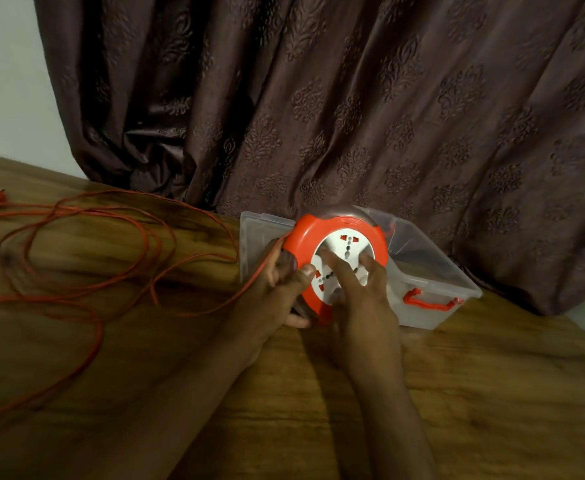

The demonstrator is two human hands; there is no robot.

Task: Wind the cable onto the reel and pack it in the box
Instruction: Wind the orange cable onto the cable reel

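Underneath, wooden table (318,410); behind, brown patterned curtain (353,98).

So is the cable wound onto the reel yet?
Mostly not. The cable lies in loose loops across the table, one strand running to the reel.

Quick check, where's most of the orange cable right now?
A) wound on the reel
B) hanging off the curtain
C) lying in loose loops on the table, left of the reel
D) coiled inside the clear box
C: the orange cable sprawls in loose loops over the wooden table, left of the reel, which the left hand grips.
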